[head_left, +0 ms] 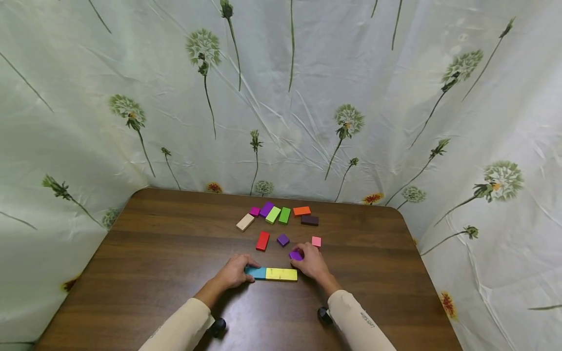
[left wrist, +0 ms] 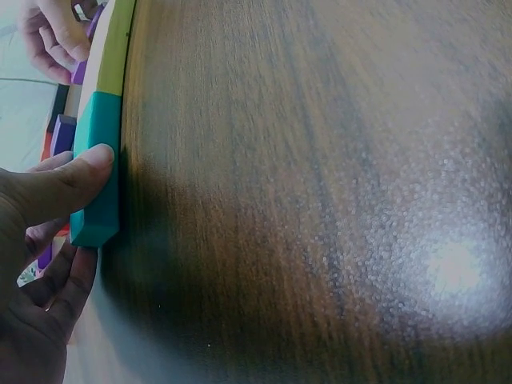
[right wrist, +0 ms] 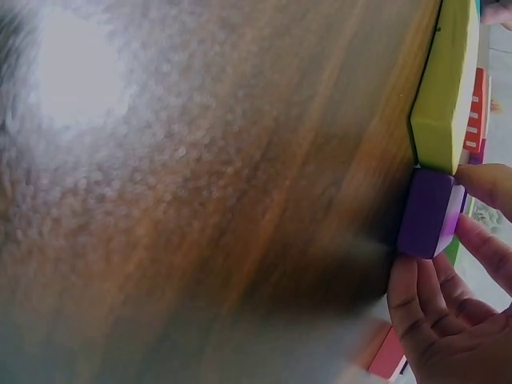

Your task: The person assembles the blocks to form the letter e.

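Note:
On the brown table a teal-blue block (head_left: pixel 258 273) and a longer yellow block (head_left: pixel 281 275) lie end to end in a row. My left hand (head_left: pixel 233 271) holds the blue block at its outer end, the thumb (left wrist: pixel 94 160) on its near side and the other fingers around the end and far side. Beyond the yellow block's right end, my right hand (head_left: pixel 311 263) pinches a purple block (head_left: pixel 296 255) between thumb and fingers. In the right wrist view that purple block (right wrist: pixel 428 212) appears close beside the yellow block's end (right wrist: pixel 436 132).
Past the row lie a red block (head_left: pixel 262 241), a small purple block (head_left: pixel 283 240) and a pink block (head_left: pixel 316 242). Farther back are tan (head_left: pixel 245 223), magenta (head_left: pixel 254 211), light green (head_left: pixel 272 215), green (head_left: pixel 284 215), orange (head_left: pixel 302 210) and dark (head_left: pixel 309 220) blocks. A floral curtain (head_left: pixel 281 161) hangs behind the table.

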A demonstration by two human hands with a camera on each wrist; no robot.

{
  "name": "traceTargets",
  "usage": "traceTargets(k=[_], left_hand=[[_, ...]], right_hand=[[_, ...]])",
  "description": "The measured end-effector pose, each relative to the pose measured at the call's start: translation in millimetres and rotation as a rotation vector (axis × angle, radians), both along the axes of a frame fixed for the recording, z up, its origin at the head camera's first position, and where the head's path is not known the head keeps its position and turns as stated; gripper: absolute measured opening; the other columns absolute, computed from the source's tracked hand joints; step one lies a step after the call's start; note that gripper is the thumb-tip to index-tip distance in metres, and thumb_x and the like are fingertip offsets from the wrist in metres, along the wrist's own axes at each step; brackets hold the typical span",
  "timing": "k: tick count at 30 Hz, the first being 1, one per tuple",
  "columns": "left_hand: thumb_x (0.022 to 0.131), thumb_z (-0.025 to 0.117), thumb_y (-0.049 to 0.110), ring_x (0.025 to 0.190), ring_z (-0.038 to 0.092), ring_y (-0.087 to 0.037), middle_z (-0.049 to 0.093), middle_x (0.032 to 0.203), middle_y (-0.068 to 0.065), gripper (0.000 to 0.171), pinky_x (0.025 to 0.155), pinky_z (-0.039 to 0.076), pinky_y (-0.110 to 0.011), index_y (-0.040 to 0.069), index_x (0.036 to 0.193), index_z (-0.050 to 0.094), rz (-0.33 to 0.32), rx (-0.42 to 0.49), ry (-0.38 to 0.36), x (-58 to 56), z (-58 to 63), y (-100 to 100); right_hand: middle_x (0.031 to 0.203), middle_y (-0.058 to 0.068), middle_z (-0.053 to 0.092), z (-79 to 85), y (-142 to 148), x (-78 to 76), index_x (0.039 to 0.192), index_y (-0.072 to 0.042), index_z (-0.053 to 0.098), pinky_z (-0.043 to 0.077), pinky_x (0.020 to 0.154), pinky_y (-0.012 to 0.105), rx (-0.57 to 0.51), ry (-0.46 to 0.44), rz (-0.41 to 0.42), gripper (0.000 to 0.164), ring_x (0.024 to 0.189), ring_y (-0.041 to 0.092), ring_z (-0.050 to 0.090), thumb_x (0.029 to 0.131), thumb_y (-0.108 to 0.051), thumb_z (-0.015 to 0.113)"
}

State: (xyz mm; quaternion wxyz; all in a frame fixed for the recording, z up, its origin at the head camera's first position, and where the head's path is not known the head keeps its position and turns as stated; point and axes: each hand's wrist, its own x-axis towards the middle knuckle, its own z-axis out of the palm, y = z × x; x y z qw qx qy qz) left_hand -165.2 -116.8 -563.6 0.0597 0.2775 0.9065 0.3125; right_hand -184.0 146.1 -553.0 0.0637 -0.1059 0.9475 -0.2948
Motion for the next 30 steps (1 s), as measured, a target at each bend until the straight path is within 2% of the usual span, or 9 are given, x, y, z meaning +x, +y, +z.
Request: traceTargets(k=[17,30], left_hand=[[0.066,0.085,0.009,0.086,0.062,-0.02,0.07,0.091,-0.003,0.033,0.079,0.043,-0.035,0.007,0.098,0.076,-0.011,-0.026,0.034,-1.0,-1.9,-1.7],[0.067,0.084,0.009,0.088,0.062,-0.021,0.07,0.093,-0.004,0.033,0.081,0.043,-0.036,0.007,0.099,0.075,-0.003,-0.027,0.016,0.2,0.8,0.5]], right_hand=[[0.098,0.007,0.061,-1.1,-1.0,0.9,0.104,-0.007,0.069,0.048,0.076,0.037,-0.027,0.004,-0.009,0.027,0.086,0.019,0.054,0.081,-0.02,0.075],[0.097,0.007,0.059,0.1,0.2,0.6,0.106,-0.007,0.068,0.048,0.074,0.037,-0.033,-0.015,-0.011,0.03,0.084,0.019,0.053,0.081,-0.02,0.075]])
